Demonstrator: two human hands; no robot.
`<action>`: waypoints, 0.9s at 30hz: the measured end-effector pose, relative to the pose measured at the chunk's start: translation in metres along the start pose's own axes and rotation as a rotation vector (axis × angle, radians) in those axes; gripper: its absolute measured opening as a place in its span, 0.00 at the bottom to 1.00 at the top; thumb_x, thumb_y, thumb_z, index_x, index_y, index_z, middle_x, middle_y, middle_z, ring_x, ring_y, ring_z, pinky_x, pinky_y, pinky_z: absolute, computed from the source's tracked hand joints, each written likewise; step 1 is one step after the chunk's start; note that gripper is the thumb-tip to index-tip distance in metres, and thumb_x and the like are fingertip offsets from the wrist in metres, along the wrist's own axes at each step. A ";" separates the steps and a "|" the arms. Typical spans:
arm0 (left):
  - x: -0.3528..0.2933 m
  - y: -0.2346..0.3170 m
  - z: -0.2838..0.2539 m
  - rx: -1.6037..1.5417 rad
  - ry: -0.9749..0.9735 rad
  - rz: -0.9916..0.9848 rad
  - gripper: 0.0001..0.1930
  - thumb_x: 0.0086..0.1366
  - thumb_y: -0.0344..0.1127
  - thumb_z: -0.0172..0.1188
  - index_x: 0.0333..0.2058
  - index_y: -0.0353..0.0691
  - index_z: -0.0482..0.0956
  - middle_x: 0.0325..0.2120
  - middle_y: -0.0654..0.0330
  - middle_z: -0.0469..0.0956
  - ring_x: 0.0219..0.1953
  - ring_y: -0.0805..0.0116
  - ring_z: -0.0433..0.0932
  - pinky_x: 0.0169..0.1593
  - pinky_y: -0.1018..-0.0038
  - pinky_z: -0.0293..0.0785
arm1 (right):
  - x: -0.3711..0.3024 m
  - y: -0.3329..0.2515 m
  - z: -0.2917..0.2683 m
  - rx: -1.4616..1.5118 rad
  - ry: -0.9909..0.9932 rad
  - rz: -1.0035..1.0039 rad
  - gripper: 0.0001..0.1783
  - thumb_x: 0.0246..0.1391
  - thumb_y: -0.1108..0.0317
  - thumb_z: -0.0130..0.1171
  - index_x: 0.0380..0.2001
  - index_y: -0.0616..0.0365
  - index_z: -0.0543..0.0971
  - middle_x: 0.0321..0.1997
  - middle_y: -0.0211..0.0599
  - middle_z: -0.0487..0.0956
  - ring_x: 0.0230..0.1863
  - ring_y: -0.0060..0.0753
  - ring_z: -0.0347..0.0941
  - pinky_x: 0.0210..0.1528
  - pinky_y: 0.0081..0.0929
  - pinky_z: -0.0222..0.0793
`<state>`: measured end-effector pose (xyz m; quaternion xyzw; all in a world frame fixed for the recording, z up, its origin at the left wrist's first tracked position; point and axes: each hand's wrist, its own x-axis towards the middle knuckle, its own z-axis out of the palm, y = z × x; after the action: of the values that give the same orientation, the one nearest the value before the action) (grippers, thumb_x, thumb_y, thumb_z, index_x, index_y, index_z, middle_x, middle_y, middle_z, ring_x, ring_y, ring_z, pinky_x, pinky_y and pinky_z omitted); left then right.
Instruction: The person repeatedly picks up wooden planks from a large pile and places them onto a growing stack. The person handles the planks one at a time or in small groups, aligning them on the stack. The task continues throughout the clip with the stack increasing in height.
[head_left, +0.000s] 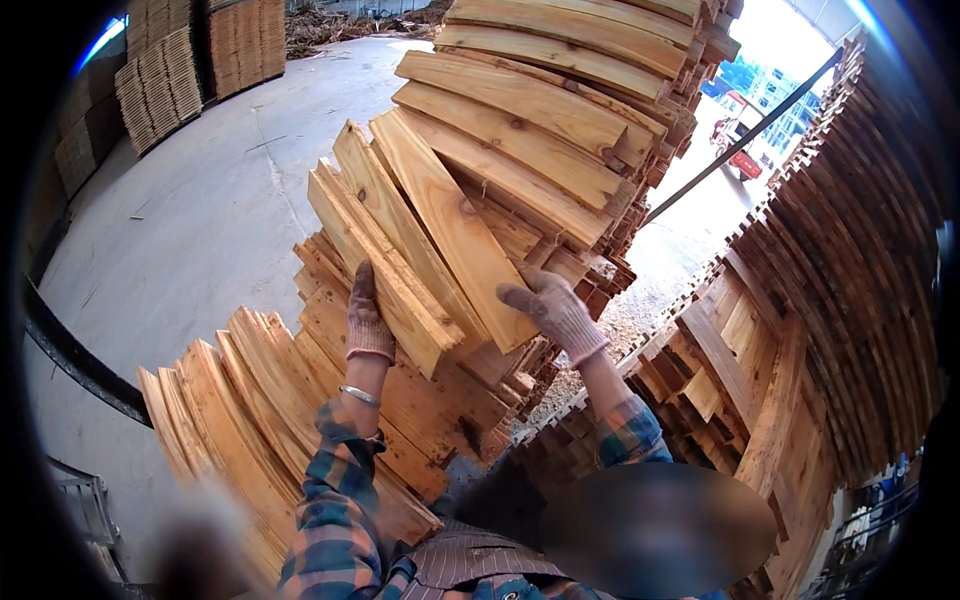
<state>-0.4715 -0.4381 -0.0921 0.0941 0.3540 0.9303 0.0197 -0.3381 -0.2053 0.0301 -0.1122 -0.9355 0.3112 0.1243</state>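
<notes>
Knit gloves with dark palms cover both my hands. My left hand [369, 322] presses along the outer side of a wooden board [385, 270], its other fingers hidden behind the wood. On the other side, my right hand [558, 312] grips the lower end of a wider pale board [455, 220], thumb on its face. Between these two lies another board [400, 225], leaning the same way. The boards slant across the front of a tall stack of planks [520, 130] and touch each other at their lower ends.
More planks stand in a row [225, 400] at lower left. A curved wall of stacked wood [850, 260] rises at right, beside a bin-like pile of loose boards [730, 350]. Pallet-like stacks [160, 85] stand on the concrete floor [225, 180]; a red vehicle [740, 150] is outside.
</notes>
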 end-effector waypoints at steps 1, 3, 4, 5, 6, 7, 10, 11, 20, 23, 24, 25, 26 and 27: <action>-0.002 0.001 0.002 -0.170 0.025 -0.040 0.26 0.69 0.49 0.55 0.60 0.43 0.69 0.54 0.57 0.76 0.51 0.61 0.78 0.51 0.64 0.81 | 0.004 -0.001 0.015 0.145 -0.128 0.100 0.37 0.55 0.46 0.62 0.59 0.61 0.69 0.46 0.52 0.79 0.46 0.46 0.77 0.47 0.40 0.75; -0.007 0.009 0.001 -0.156 0.080 -0.114 0.29 0.66 0.53 0.58 0.59 0.42 0.70 0.52 0.56 0.76 0.49 0.60 0.79 0.49 0.64 0.82 | 0.004 -0.004 0.033 0.275 -0.269 0.138 0.35 0.54 0.46 0.63 0.55 0.63 0.71 0.43 0.49 0.80 0.43 0.42 0.78 0.45 0.37 0.74; -0.011 0.012 0.001 -0.153 0.109 -0.152 0.30 0.64 0.54 0.60 0.58 0.41 0.70 0.52 0.55 0.77 0.47 0.60 0.80 0.47 0.65 0.83 | -0.001 -0.006 0.037 0.260 -0.281 0.076 0.33 0.53 0.48 0.65 0.51 0.64 0.73 0.39 0.45 0.81 0.40 0.37 0.78 0.42 0.33 0.74; -0.015 0.012 0.002 -0.151 0.135 -0.192 0.31 0.63 0.56 0.61 0.58 0.41 0.71 0.51 0.54 0.77 0.46 0.59 0.81 0.46 0.65 0.83 | -0.006 -0.006 0.039 0.245 -0.291 0.016 0.30 0.52 0.50 0.66 0.48 0.66 0.75 0.35 0.41 0.82 0.36 0.31 0.79 0.40 0.29 0.74; -0.017 0.015 -0.019 -0.169 0.108 -0.236 0.31 0.63 0.56 0.61 0.57 0.40 0.72 0.49 0.52 0.78 0.45 0.59 0.81 0.46 0.65 0.84 | -0.017 -0.023 0.034 0.359 -0.412 0.106 0.32 0.52 0.52 0.66 0.52 0.66 0.73 0.38 0.43 0.82 0.40 0.34 0.79 0.43 0.32 0.74; -0.024 0.016 -0.034 -0.153 0.123 -0.240 0.30 0.65 0.56 0.59 0.57 0.40 0.71 0.47 0.53 0.79 0.44 0.59 0.81 0.46 0.65 0.83 | -0.031 -0.034 0.032 0.354 -0.426 0.103 0.34 0.52 0.53 0.66 0.54 0.66 0.72 0.41 0.44 0.81 0.42 0.35 0.78 0.45 0.32 0.73; -0.062 0.021 -0.044 -0.092 -0.042 -0.196 0.29 0.67 0.56 0.55 0.56 0.39 0.72 0.46 0.55 0.80 0.44 0.61 0.81 0.46 0.66 0.83 | -0.077 -0.027 0.047 0.317 -0.444 0.040 0.41 0.50 0.50 0.66 0.61 0.63 0.66 0.49 0.50 0.79 0.50 0.41 0.76 0.53 0.33 0.70; -0.077 0.025 -0.044 -0.007 -0.086 -0.130 0.28 0.68 0.57 0.54 0.55 0.39 0.72 0.45 0.56 0.80 0.44 0.61 0.81 0.46 0.66 0.83 | -0.088 -0.014 0.053 0.309 -0.442 -0.029 0.46 0.48 0.47 0.67 0.64 0.61 0.63 0.53 0.53 0.78 0.54 0.46 0.75 0.57 0.32 0.68; -0.173 -0.034 -0.155 -0.553 -0.179 -0.457 0.29 0.72 0.52 0.46 0.64 0.40 0.62 0.49 0.59 0.77 0.40 0.74 0.78 0.36 0.78 0.79 | -0.142 0.009 0.063 0.538 -0.480 0.143 0.49 0.44 0.49 0.66 0.68 0.55 0.59 0.54 0.54 0.76 0.54 0.45 0.74 0.55 0.33 0.67; -0.232 0.007 -0.125 -0.089 0.085 -0.720 0.41 0.64 0.66 0.51 0.66 0.42 0.58 0.55 0.49 0.72 0.53 0.54 0.74 0.52 0.59 0.78 | -0.186 0.007 0.045 0.760 -0.598 0.202 0.52 0.46 0.49 0.66 0.70 0.54 0.54 0.61 0.51 0.71 0.59 0.45 0.70 0.62 0.36 0.63; -0.242 0.019 -0.110 -0.067 0.091 -0.708 0.40 0.65 0.64 0.49 0.66 0.41 0.58 0.55 0.50 0.71 0.54 0.56 0.73 0.52 0.61 0.78 | -0.202 0.010 0.045 0.898 -0.641 0.191 0.53 0.46 0.49 0.66 0.70 0.55 0.53 0.63 0.51 0.69 0.61 0.45 0.68 0.65 0.37 0.61; -0.246 0.028 -0.090 -0.044 0.086 -0.678 0.39 0.67 0.63 0.48 0.66 0.40 0.57 0.54 0.52 0.71 0.54 0.59 0.73 0.53 0.63 0.77 | -0.210 0.016 0.058 1.010 -0.646 0.097 0.54 0.46 0.48 0.67 0.71 0.57 0.52 0.65 0.51 0.67 0.63 0.45 0.65 0.67 0.37 0.58; -0.250 0.032 -0.068 -0.020 0.070 -0.662 0.37 0.68 0.61 0.46 0.66 0.39 0.57 0.54 0.53 0.71 0.54 0.61 0.72 0.54 0.65 0.76 | -0.206 0.022 0.076 0.775 -0.446 -0.038 0.53 0.48 0.48 0.66 0.69 0.64 0.54 0.67 0.53 0.64 0.67 0.46 0.59 0.69 0.37 0.52; -0.263 0.038 -0.050 0.008 0.070 -0.643 0.36 0.70 0.60 0.44 0.66 0.38 0.57 0.54 0.55 0.71 0.54 0.63 0.72 0.55 0.66 0.75 | -0.192 0.024 0.084 0.981 -0.541 0.093 0.48 0.49 0.49 0.66 0.65 0.65 0.60 0.61 0.49 0.70 0.60 0.41 0.66 0.63 0.34 0.60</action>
<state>-0.2219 -0.5268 -0.1455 -0.0546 0.3699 0.8776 0.3002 -0.1788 -0.2885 -0.0814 0.0014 -0.6740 0.7325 -0.0961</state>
